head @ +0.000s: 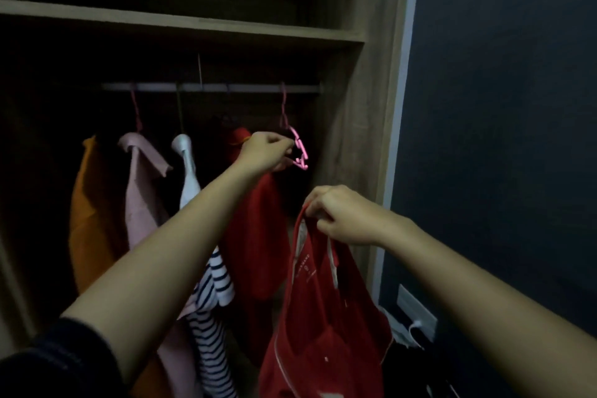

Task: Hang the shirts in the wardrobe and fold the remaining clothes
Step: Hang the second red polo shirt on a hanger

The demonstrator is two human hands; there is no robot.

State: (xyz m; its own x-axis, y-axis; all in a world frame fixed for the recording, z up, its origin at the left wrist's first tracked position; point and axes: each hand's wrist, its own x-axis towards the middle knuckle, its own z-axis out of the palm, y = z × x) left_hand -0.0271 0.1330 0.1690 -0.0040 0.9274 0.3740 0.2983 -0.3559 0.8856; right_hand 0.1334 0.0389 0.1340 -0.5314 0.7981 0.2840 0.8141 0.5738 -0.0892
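Hanging step: red shirt awaiting its hanger

Left hand (pixel 265 152) clenched on one pink hanger (pixel 299 152) hooked on the rail (pixel 210 87). Right hand (pixel 342 216) pinches the collar of one red shirt (pixel 323 317), hanging below that grip. Next, likely: unhook the hanger, feed it through the neck. Left of the hanger: five garments already hung, as far as the dim light shows

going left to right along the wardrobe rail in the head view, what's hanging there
orange garment → pink shirt → white striped top → red garment → pink hanger, held by the left hand
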